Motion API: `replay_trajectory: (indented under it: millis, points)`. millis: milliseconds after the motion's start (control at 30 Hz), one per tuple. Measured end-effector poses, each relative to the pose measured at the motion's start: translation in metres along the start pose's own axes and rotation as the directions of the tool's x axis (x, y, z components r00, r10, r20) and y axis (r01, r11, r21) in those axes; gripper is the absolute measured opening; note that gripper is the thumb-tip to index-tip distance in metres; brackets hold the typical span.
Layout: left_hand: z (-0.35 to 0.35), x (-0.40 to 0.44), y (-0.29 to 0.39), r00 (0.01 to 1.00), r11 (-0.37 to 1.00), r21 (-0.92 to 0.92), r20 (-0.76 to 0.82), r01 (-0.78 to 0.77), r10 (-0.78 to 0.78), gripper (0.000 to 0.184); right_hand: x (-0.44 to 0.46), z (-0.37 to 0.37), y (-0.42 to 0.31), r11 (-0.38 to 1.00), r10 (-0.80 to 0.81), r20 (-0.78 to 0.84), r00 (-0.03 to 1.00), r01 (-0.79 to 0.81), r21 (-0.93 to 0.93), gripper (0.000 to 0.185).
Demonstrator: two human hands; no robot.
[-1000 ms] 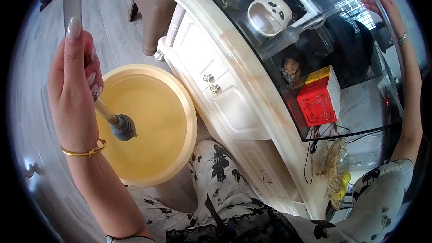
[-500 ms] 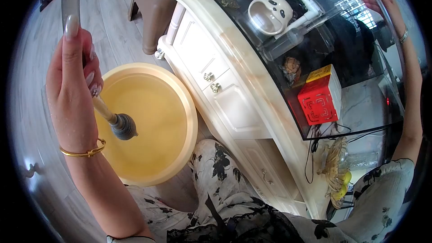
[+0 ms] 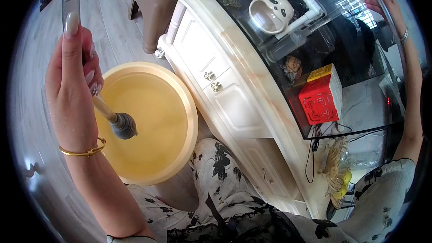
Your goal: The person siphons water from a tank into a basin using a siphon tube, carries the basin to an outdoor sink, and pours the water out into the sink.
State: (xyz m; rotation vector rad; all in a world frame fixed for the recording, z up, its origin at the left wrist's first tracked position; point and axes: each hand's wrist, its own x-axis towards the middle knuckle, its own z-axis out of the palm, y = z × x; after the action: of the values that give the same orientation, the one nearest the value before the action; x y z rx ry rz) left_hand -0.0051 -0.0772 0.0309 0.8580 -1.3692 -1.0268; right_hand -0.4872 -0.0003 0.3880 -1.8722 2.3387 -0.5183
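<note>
My left hand (image 3: 74, 72) is closed around a clear hose (image 3: 72, 0) that rises above the thumb. Below the fingers, a tan tube with a grey ribbed bulb (image 3: 124, 126) hangs over a cream basin (image 3: 191, 121) of yellowish water. At the upper right, my right hand (image 3: 382, 4) has its fingers bent around the far end of a clear tube (image 3: 288, 46), seen partly through glass. The tube's wide end is inside the glass tank (image 3: 360, 78), beside a white panda-faced bowl (image 3: 271, 14) and a brown turtle-like shape (image 3: 292, 66).
A white cabinet (image 3: 238, 108) with a marble-look top carries the tank. A red and yellow box (image 3: 320, 96), black cables and a glass dish (image 3: 335, 164) with yellow-green fruit are near the tank's front end. A brown stool (image 3: 157, 13) stands behind the basin.
The clear tube's wide end has shifted slightly down and right in the tank. My left hand stays nearly still, and the bulb still hangs over the basin.
</note>
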Motion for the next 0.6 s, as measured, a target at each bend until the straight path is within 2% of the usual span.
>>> replay_trajectory:
  millis: [233,333,433,467,500,533,600]
  points:
    - [-0.001,0.000,0.000,1.000,1.000,-0.005,0.004,0.019,-0.019,0.027,-0.001,0.005,-0.005,0.999,0.044,-0.031,0.999,-0.045,-0.018,0.036]
    - [0.000,0.000,0.000,1.000,1.000,0.016,-0.011,-0.004,0.004,0.027,0.001,-0.001,0.003,1.000,0.016,-0.037,0.999,-0.016,0.005,0.035]
    - [-0.001,0.001,-0.001,1.000,0.997,-0.071,0.011,0.018,-0.017,0.027,-0.001,0.002,0.003,1.000,0.007,-0.061,0.998,-0.006,0.014,0.033]
    - [-0.001,0.001,0.000,1.000,0.997,-0.081,0.019,0.011,-0.010,0.028,0.007,-0.002,0.004,0.921,-0.098,-0.053,0.994,0.070,-0.384,0.034]
    - [-0.001,0.001,0.001,1.000,0.996,-0.086,0.028,0.007,-0.005,0.028,0.021,-0.010,0.003,0.689,-0.191,-0.003,0.982,0.132,-0.713,0.035]
    - [-0.001,0.002,0.002,0.999,0.996,-0.088,0.038,0.004,-0.001,0.028,0.029,-0.014,0.002,0.344,-0.259,0.080,0.963,0.170,-0.923,0.035]
    - [0.001,0.002,0.003,1.000,0.999,-0.037,-0.001,-0.023,0.023,0.029,0.005,0.013,-0.031,0.135,-0.275,0.217,0.937,0.261,-0.956,0.032]
